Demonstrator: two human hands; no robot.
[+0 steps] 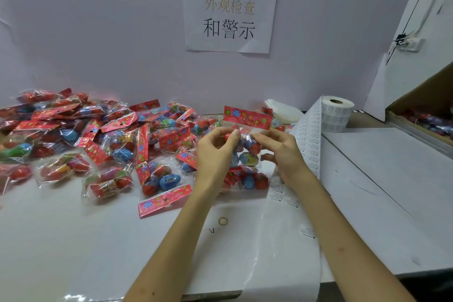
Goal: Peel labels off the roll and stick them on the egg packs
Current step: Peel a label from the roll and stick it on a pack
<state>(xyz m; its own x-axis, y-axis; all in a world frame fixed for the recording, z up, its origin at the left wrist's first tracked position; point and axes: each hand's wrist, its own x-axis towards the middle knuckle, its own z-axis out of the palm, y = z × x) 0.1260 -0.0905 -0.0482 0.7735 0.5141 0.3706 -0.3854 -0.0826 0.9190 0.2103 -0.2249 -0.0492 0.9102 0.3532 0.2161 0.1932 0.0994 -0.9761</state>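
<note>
fingers [235,134] of the left hand [215,154] and right hand [282,152] are pinching one egg pack [247,119] above the pile of packs [98,144]; the label roll [337,115] is standing nearby, rightward.

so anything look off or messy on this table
Nothing damaged. A lone rubber band lies on the table, and the label strip trails loose from the roll toward the front edge. The egg packs lie heaped.
</note>
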